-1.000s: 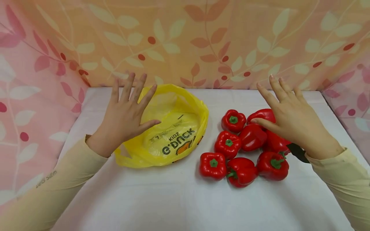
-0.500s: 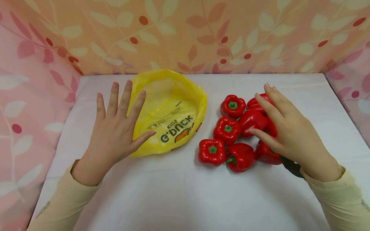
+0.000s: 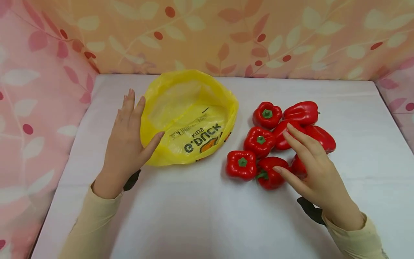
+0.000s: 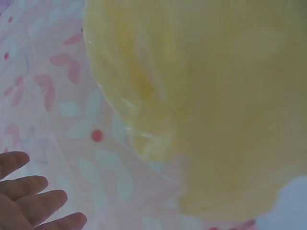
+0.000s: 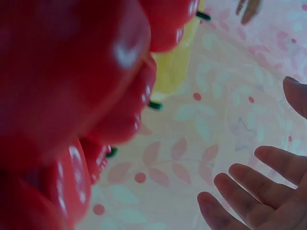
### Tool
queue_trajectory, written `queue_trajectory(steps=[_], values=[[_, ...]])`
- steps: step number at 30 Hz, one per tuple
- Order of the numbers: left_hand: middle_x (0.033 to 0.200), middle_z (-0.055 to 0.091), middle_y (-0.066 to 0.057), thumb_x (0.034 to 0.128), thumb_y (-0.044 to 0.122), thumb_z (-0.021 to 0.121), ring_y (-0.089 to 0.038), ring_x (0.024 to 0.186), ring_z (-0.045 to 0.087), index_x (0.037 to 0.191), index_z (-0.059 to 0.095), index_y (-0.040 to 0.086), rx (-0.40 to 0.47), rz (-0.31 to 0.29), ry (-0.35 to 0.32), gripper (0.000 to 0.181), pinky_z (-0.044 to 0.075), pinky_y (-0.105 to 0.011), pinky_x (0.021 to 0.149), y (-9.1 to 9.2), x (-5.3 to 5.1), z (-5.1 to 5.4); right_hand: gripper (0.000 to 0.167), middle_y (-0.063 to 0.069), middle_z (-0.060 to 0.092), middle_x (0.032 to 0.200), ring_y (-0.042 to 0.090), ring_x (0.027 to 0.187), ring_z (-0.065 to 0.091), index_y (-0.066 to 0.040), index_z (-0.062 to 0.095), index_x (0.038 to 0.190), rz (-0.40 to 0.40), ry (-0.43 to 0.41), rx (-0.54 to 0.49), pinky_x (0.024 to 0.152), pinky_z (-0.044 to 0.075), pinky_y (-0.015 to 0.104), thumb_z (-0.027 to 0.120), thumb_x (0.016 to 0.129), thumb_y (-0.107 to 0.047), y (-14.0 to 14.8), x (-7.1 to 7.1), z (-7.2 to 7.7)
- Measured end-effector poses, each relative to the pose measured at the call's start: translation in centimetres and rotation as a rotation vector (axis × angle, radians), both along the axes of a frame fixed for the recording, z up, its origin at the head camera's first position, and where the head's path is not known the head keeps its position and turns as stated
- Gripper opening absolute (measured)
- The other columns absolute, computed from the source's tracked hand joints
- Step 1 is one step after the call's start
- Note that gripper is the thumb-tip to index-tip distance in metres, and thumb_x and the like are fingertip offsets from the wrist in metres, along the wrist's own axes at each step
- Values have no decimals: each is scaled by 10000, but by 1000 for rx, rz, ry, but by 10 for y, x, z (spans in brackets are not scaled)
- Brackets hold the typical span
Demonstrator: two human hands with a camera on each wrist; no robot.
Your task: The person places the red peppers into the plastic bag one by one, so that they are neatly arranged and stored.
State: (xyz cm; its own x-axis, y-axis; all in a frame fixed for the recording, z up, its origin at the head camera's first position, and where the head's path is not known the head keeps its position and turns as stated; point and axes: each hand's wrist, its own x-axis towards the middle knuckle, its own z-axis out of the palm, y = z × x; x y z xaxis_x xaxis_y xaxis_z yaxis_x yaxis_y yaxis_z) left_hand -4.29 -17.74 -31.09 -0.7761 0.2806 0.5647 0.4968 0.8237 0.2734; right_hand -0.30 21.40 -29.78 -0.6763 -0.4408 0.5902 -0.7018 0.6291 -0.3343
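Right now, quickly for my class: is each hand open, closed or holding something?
Left hand: open, holding nothing, near the yellow bag.
Right hand: open, fingers slightly bent, holding nothing, near the red peppers.

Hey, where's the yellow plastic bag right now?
In the head view, the yellow bag sits just left of centre on the white table, between the left hand and the red peppers.

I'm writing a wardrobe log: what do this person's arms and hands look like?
The left sleeve and right sleeve are long and cream-coloured. The left hand and right hand are bare, with no rings visible on the fingers. A dark piece shows by each sleeve's end; I can't tell what it is.
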Motion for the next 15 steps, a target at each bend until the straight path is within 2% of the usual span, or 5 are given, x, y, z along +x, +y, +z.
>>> queue_trajectory(steps=[2, 5, 11, 15], values=[[1511, 253, -208, 880, 254, 628, -350, 1389, 234, 1420, 321, -59, 79, 23, 5, 696, 247, -531, 1114, -6, -2, -6, 724, 258, 501, 1314, 302, 1245, 442, 120, 533, 1229, -2, -12, -30, 1075, 313, 185, 494, 924, -536, -3, 2, -4], [1471, 327, -224, 842, 105, 681, -346, 1360, 302, 1386, 354, -90, 171, 67, -19, 663, 276, -463, 1120, -14, -6, -16, 726, 255, 516, 1300, 251, 1259, 435, 122, 541, 1222, -4, -35, -56, 1071, 317, 183, 501, 920, -538, -8, 4, -9], [1367, 474, -206, 865, 79, 677, -320, 1268, 434, 1354, 432, -74, 352, 181, -108, 567, 365, -438, 1071, -21, -17, -38, 736, 255, 537, 1267, 227, 1251, 442, 118, 555, 1211, 2, -65, -82, 1067, 321, 174, 507, 911, -552, -15, 5, -17], [1308, 537, -182, 860, 80, 687, -298, 1211, 499, 1308, 501, -62, 423, 214, -123, 505, 427, -418, 1024, -22, -21, -44, 742, 242, 534, 1272, 247, 1238, 445, 107, 549, 1223, 32, -96, -79, 1058, 319, 154, 507, 905, -562, -21, 3, -24]])
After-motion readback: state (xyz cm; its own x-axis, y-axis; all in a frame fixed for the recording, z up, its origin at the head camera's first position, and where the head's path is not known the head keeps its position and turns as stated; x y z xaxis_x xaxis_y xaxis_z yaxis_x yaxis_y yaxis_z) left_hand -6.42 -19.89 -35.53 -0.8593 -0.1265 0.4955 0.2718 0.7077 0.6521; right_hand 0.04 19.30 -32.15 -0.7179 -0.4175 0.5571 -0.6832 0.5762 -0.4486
